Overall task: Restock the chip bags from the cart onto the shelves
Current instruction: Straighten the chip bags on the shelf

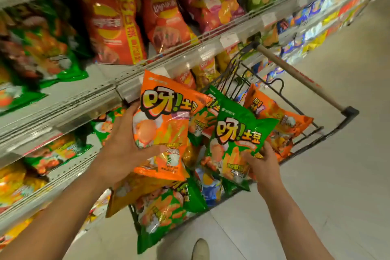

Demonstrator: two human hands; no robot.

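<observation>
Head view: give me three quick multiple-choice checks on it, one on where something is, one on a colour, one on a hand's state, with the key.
1. Where is the cart relative to the shelves?
A. To their right, in the aisle
B. Behind the person
C. On the top shelf

2. What colour is the bag in the left hand?
A. Blue
B. Orange
C. Purple

3. What is the right hand doing?
A. Hanging empty
B. Pushing the cart's handle
C. Gripping a green bag

Key:
1 A: the wire cart stands on the floor just right of the shelf edges.
2 B: the left hand holds the orange bag by its side, above the cart.
3 C: its fingers and thumb pinch the lower part of the green bag; the cart's handle is untouched.
</observation>
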